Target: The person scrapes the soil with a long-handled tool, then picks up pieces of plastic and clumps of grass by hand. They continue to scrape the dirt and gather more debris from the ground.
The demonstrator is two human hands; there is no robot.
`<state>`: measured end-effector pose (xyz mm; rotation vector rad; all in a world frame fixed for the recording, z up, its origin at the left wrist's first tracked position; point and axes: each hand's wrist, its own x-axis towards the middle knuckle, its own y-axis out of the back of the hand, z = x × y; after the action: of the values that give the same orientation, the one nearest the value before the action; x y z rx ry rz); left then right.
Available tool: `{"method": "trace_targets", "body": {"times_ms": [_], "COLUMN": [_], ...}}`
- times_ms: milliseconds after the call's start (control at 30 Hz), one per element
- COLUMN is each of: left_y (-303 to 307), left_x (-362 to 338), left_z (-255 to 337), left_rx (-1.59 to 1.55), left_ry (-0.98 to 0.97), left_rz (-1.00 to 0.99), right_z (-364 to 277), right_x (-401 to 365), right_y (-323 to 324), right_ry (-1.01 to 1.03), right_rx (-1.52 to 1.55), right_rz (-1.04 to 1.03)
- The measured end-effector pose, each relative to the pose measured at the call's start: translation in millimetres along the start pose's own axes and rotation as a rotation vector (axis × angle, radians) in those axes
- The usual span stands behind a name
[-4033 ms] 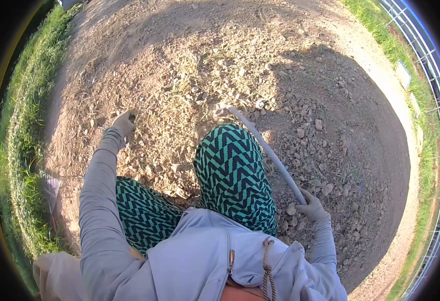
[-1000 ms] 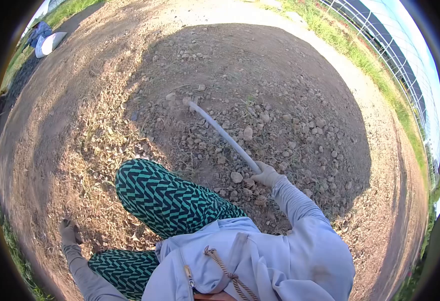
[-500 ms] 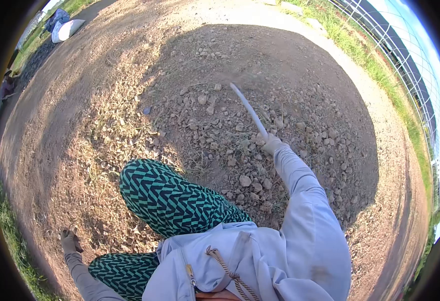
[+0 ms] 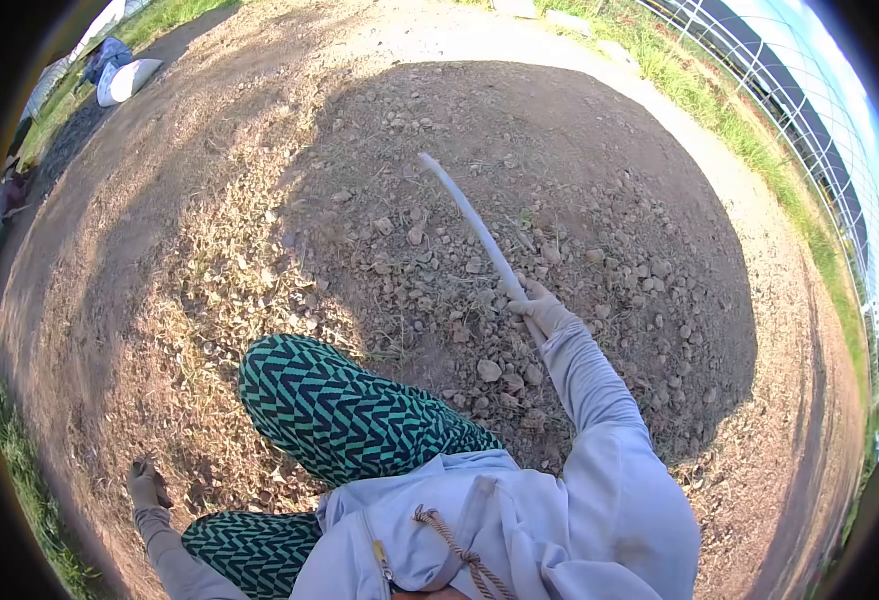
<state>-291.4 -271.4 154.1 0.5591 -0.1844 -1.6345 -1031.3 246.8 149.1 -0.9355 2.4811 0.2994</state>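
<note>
My right hand [image 4: 546, 312], gloved, is wrapped round a long, pale, slightly curved stick [image 4: 476, 222]. Its far tip reaches forward and left over the stony soil [image 4: 489, 370], and a short end shows behind the hand, along the wrist. Far out at the lower left, my left hand [image 4: 145, 485] is also gloved and hangs beside my knee with the fingers curled in. Something dark shows at its fingers, too small to name. Between the hands are my legs in green and black patterned trousers [image 4: 349, 410].
Stones and dry plant bits cover the ground in front of me, partly in shadow. White sacks [image 4: 129, 82] lie at the far left, by a crouching person [image 4: 109, 55]. A grass strip [image 4: 704, 95] and a metal-framed structure [image 4: 789, 100] run along the right.
The stick's tip has swung to the left, and my right hand has moved slightly down and nearer to me. My left hand has hardly moved.
</note>
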Motion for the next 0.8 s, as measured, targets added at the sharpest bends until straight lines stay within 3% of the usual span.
{"method": "trace_targets", "body": {"times_ms": [33,133,267,333,500,600,700,800], "left_y": [2.7,2.1,-2.9,-8.0,16.8,19.0,14.0,5.9], "left_x": [0.6,-4.3,-18.4,-35.4,-25.9,-42.0,-50.4,-44.7], "left_z": [0.1,0.9,8.7,18.7,-7.3,7.1,16.7,20.7], "left_rx": [0.000,-0.053,-0.141,-0.020,0.134,0.131,0.075,0.062], "left_ry": [0.010,0.030,-0.024,0.025,-0.004,0.021,0.025,0.039], "left_rz": [-0.001,-0.013,0.011,0.051,0.052,0.041,0.051,0.066], "right_z": [-0.7,27.4,70.0,75.6,8.4,-23.5,-11.6,39.7], "right_x": [-4.8,-21.8,-30.8,-21.1,88.3,134.0,128.6,102.3], "right_y": [11.0,28.7,28.6,25.9,44.8,18.5,-32.6,-54.4], "right_ry": [0.011,-0.037,-0.106,-0.101,-0.016,-0.086,0.011,0.154], "right_rx": [0.190,0.286,0.112,-0.032,-0.020,0.087,0.098,-0.251], "right_rz": [0.006,0.124,0.384,0.467,0.347,0.256,0.339,0.170]}}
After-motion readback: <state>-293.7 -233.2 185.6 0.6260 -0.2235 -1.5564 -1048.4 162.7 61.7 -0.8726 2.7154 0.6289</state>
